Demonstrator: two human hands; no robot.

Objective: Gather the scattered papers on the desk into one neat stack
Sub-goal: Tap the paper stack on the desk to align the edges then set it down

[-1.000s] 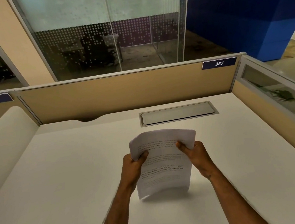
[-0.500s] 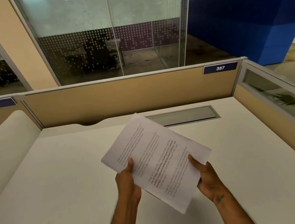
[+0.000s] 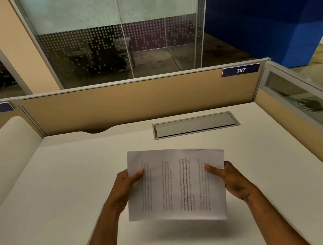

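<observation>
We pinch the flat printed paper stack (image 3: 175,183) at opposite edges, left hand (image 3: 126,184) and right hand (image 3: 231,179), thumbs on top, above the smooth white desk (image 3: 63,195).

The pale cream, smooth tabletop (image 3: 59,196) fills the lower view, bounded at the back by a tan partition panel (image 3: 133,101) and at the right by a glazed side screen (image 3: 307,104). Set flush into its far edge is a long grey metal cable-hatch cover (image 3: 194,124). A curved cut-out (image 3: 96,131) notches the rear edge. A soft shadow (image 3: 190,234) falls near the front.
</observation>
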